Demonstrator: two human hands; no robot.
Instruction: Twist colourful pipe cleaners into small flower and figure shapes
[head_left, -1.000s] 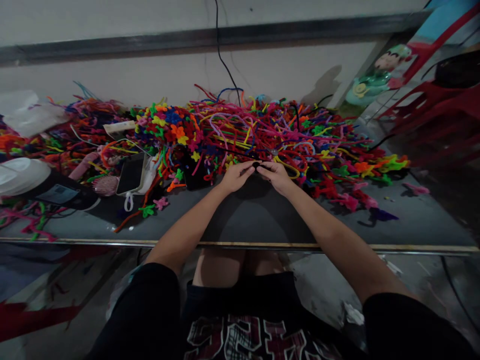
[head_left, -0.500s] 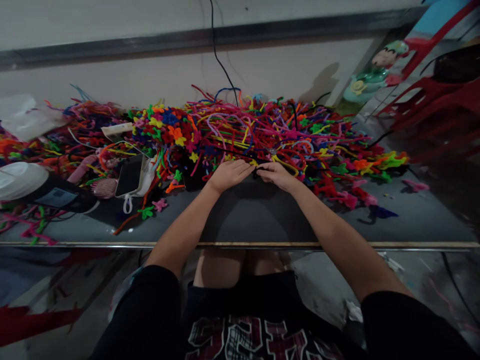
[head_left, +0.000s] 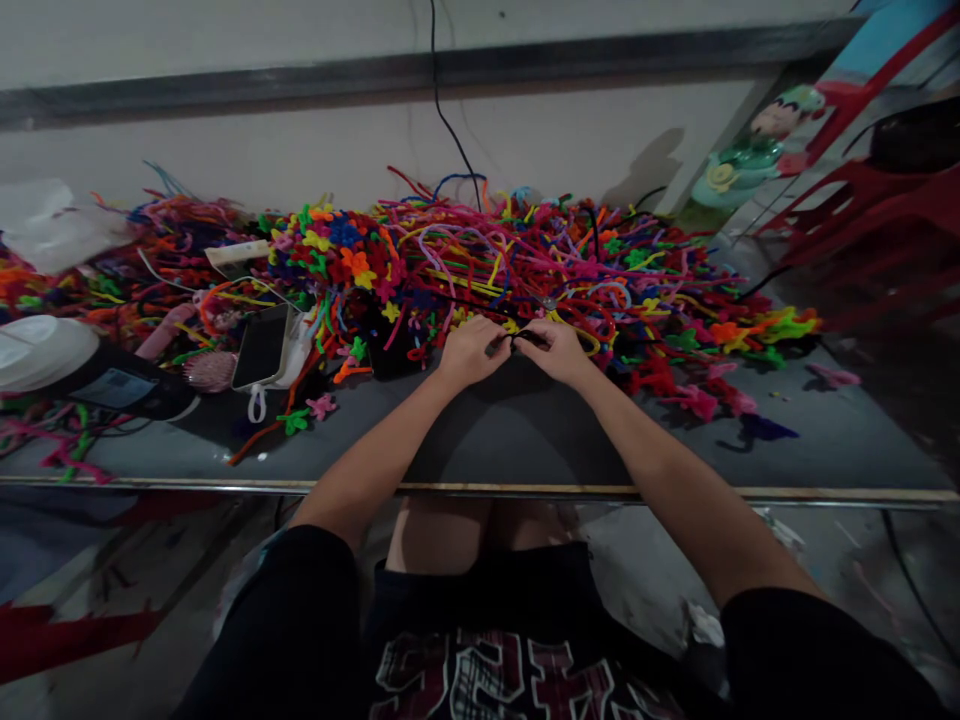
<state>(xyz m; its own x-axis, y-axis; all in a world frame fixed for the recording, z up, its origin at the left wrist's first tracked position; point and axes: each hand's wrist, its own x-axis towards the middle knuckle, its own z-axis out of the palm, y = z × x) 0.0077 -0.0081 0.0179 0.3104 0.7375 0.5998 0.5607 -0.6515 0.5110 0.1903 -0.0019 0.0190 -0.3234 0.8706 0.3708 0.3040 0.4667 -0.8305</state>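
Observation:
My left hand (head_left: 474, 350) and my right hand (head_left: 553, 350) meet at the front edge of a heap of colourful pipe cleaners (head_left: 465, 250). Both are closed, with fingertips pinching a short black pipe cleaner (head_left: 514, 341) between them. Most of that dark piece is hidden by my fingers. A yellow pipe cleaner loop (head_left: 600, 340) lies just right of my right hand. Flower-shaped pipe cleaner pieces (head_left: 356, 265) are bunched in the heap to the left.
A phone (head_left: 262, 345), a pink brush (head_left: 210, 371) and a large lidded cup (head_left: 82, 365) lie on the left of the dark table (head_left: 517, 440). Loose pink and blue pieces (head_left: 769, 427) rest at the right. Red chairs (head_left: 862, 210) stand beyond the table's right end.
My left hand's fingers, stretched out before, have curled into a pinch, and the hand has shifted slightly right. More of the black piece shows between my hands.

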